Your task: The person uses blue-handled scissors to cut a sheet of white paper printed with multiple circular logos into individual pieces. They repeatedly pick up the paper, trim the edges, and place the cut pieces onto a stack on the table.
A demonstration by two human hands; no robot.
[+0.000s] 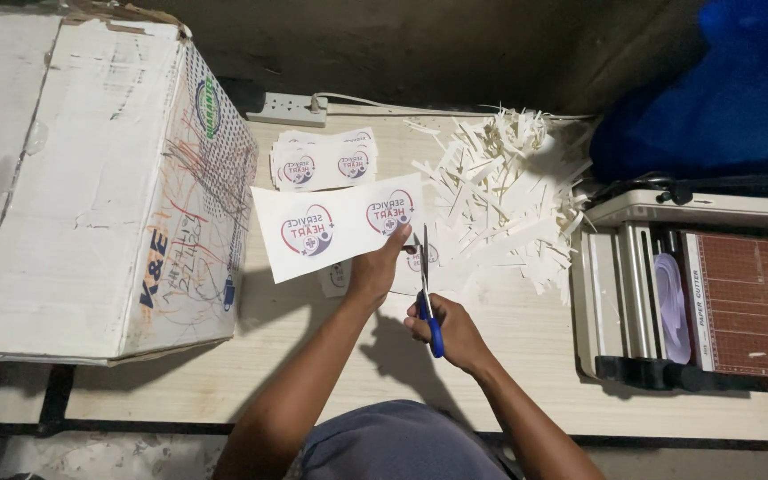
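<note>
The printed paper strip point(338, 228) is held up just over the desk point(526, 347), near the middle. It is white and has two round red and blue pictures on it, side by side. The left hand point(375, 267) grips the strip at its lower right corner, with the fingers closed on the paper. The strip sticks out to the left of that hand.

The right hand point(457, 333) is wrapped tight around the blue handles of the scissors point(426, 293). The thin blades point away from the person and reach up to the right edge of the strip, right beside the left hand's fingers.

Under the hands, a small printed piece point(335, 277) lies flat on the pale wood. Behind the strip sits a neat stack of cut stickers point(324, 162) with the same round pictures. To the right of it is a big messy pile of thin white paper scraps point(500, 200).

Farther right, a paper cutter point(713, 293) with a brown grid board sits on the desk. On the left stands a large worn cardboard box point(104, 191) with scribbles on its side. At the back edge lies a white power strip point(286, 108) with its cord. A blue cloth point(722, 84) is bunched up in the far right corner.
</note>
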